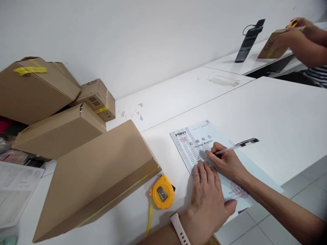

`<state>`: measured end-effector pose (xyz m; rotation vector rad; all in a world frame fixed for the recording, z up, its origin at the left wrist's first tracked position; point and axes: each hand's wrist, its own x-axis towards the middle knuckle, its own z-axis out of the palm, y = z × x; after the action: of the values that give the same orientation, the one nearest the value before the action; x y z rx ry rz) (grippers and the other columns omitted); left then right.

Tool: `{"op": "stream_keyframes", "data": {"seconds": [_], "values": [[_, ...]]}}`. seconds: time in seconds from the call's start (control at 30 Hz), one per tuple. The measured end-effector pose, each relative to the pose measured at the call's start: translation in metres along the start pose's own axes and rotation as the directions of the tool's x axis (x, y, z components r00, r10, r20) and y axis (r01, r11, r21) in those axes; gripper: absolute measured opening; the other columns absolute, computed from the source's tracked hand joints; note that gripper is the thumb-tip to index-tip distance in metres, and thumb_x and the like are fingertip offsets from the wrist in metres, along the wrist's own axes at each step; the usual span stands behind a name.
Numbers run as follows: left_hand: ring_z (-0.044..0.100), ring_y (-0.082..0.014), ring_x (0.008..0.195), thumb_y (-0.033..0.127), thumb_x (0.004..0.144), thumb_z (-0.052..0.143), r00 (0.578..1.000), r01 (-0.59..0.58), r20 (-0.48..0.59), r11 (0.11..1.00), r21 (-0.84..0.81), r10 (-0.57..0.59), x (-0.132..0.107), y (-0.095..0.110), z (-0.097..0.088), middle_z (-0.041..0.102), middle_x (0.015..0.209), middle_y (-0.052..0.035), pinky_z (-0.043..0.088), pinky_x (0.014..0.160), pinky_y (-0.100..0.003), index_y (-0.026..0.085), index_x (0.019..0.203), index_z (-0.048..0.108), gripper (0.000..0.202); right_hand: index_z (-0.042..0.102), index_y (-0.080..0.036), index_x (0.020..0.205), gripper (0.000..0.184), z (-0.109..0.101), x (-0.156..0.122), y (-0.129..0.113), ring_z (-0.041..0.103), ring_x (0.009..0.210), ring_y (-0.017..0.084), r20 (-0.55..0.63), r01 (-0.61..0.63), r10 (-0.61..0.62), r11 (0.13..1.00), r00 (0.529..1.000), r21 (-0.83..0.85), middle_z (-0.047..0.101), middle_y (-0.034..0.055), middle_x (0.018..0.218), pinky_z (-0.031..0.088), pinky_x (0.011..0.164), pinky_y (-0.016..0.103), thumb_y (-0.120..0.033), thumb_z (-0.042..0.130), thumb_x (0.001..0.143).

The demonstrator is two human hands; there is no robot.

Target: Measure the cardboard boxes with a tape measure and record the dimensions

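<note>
My right hand is closed around a clear pen with a black cap end, its tip low over the printed report sheet. Rows of small marks fill the left part of that sheet, beside a "Testing Report" title. Flat on the paper, fingers stretched out, my left hand lies just below and left of the right one. A pale pink band circles the left wrist. Left of this hand rests a yellow tape measure with a short length of tape drawn out.
A large flat cardboard box lies at the left, with stacked boxes behind it. Printed papers are at the far left. A dark bottle stands at the back; another person's hands hold a small box at right.
</note>
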<state>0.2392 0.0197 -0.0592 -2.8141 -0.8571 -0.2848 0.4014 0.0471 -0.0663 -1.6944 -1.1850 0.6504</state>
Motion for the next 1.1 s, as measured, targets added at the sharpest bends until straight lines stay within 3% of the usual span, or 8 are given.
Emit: {"op": "stream_keyframes", "data": {"seconds": [1.1], "values": [[0.046,-0.0390,0.144,0.069,0.097,0.042,1.000,-0.001,0.029,1.000,-0.011,0.001,0.0005,0.0007,0.0013,0.055,0.150,-0.0251,0.037,0.120,-0.050,-0.003,0.145,0.054,0.087,0.042,-0.025,0.066,0.030,-0.0023,0.0014,-0.0009,0.033,0.055,0.013,-0.019,0.029,-0.030,0.998,0.999,-0.061,0.038,-0.0054,0.058,0.029,0.052,0.030,-0.033,0.061,0.088]]}}
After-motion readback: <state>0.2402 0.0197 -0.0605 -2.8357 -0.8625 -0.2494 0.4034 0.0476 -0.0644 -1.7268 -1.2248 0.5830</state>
